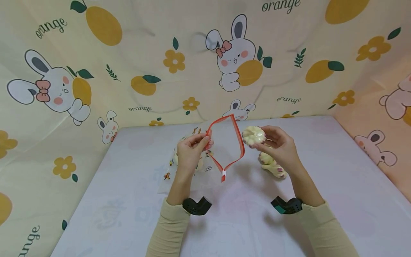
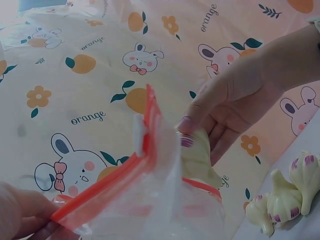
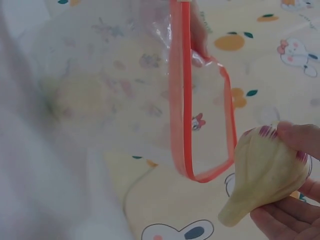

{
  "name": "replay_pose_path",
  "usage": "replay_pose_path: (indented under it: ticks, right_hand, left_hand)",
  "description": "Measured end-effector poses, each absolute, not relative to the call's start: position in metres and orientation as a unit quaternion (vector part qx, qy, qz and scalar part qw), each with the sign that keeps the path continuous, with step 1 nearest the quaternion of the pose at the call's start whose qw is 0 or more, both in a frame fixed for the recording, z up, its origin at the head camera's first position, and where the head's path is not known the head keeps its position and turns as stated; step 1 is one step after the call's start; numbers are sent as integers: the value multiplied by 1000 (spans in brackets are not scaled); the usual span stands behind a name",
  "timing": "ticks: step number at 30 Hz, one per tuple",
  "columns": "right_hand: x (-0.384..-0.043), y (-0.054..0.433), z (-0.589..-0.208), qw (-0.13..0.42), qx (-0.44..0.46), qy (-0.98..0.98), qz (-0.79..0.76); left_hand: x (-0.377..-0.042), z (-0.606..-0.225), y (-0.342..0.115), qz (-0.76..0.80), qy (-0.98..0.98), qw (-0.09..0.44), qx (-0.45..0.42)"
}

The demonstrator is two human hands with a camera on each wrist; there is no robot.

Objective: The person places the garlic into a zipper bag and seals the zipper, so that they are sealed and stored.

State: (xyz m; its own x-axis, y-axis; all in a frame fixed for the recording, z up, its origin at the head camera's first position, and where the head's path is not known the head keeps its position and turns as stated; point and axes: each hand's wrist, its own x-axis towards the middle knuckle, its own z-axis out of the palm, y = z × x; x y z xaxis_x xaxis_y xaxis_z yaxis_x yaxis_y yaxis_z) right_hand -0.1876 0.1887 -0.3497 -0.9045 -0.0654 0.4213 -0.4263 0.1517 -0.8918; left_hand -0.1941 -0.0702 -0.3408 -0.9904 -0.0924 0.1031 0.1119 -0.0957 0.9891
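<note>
My left hand (image 1: 191,150) pinches the red-edged rim of a clear zip bag (image 1: 241,146), whose mouth gapes wide. A white slider (image 1: 223,173) sits at the near corner of the rim. Cartoon figures are printed on the bag, and a pale thing shows blurred inside it in the right wrist view. In my right hand (image 1: 282,146) is a garlic bulb (image 3: 267,170), cream with purple streaks, gripped by fingers and thumb just right of the bag's mouth. Its stem points toward the opening. More garlic bulbs (image 2: 285,201) lie on the table below the right hand.
The table (image 1: 128,221) has a pale cloth. Behind it and at both sides hangs a cream curtain (image 1: 192,82) printed with rabbits and oranges. Each wrist wears a black camera, one of them the left wrist camera (image 1: 197,206).
</note>
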Motion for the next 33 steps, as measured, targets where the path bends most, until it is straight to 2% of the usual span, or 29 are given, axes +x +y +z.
replay_pose_path:
  ticks: [33]
  right_hand:
    - [-183,173,-344,117,153,-766,613]
  left_hand:
    - [-193,-340,-68,-725,-685,69,1]
